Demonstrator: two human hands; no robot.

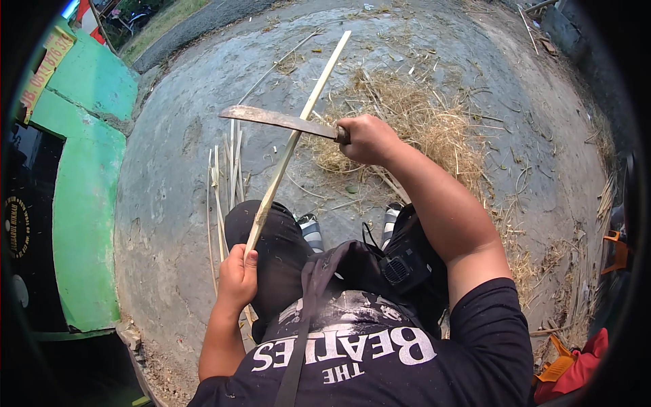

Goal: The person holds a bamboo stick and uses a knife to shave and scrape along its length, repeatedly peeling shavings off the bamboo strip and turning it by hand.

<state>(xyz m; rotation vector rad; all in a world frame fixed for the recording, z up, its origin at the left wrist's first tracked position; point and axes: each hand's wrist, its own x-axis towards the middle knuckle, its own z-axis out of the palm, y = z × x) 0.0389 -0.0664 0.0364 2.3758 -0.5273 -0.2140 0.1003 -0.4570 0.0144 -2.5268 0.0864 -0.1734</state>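
My left hand (pixel 237 279) is closed round the lower end of a long pale bamboo strip (pixel 314 102), which slants up and away to the right past my left knee. In my right hand (pixel 369 140) is the wooden handle of a machete (pixel 278 121). Its broad, worn blade points left and lies across the strip at about mid-length; whether the edge bites into it I cannot tell. Beside my left leg several thin split strips (pixel 234 163) lie on the ground.
A heap of curly shavings (pixel 427 129) covers the concrete (pixel 169 169) beyond my feet, toward the right. A green wall (pixel 85 224) stands at the left. Against my right thigh rests a small black device (pixel 405 269). Red cloth (pixel 591 363) and an orange piece (pixel 559 361) lie at the lower right.
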